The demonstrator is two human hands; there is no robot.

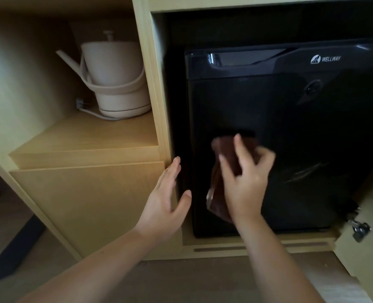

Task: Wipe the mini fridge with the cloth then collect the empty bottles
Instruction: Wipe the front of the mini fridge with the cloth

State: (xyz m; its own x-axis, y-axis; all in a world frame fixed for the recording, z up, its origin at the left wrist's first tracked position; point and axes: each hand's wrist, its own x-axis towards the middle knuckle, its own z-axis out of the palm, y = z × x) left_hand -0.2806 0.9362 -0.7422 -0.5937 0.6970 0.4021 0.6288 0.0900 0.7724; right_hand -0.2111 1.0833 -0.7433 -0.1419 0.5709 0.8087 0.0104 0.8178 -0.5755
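The glossy black mini fridge with the silver WELLWAY badge (290, 132) sits tucked inside a pale wooden cabinet (89, 193), door closed, and there's a dark gap running down its left side between fridge and cabinet wall. More dark space above the fridge top, and a narrow wooden sill below its base. Over on the right, a cabinet door edge with a metal hinge (359, 229) frames that side, close to the fridge's lower corner.

The left hand (165, 202) is spread flat, fingers straight and together, thumb splayed out, gripping nothing. It hovers right at the cabinet's vertical edge beside that left gap; whether the fingertips actually touch the wood, I can't tell.

The right hand (244, 178) is on the fridge door's lower left area, fingers curled loosely around a dark reddish-brown cloth (225, 149). The cloth bunches up above the fingertips and trails down below the palm toward the wrist, pressed between hand and the black door. The hand is blurred, so the exact grip is hard to read.

In the open shelf to the left stands a cream-coloured electric kettle with a long spout (115, 79), on its base, cord coiled beside it, well apart from both hands.
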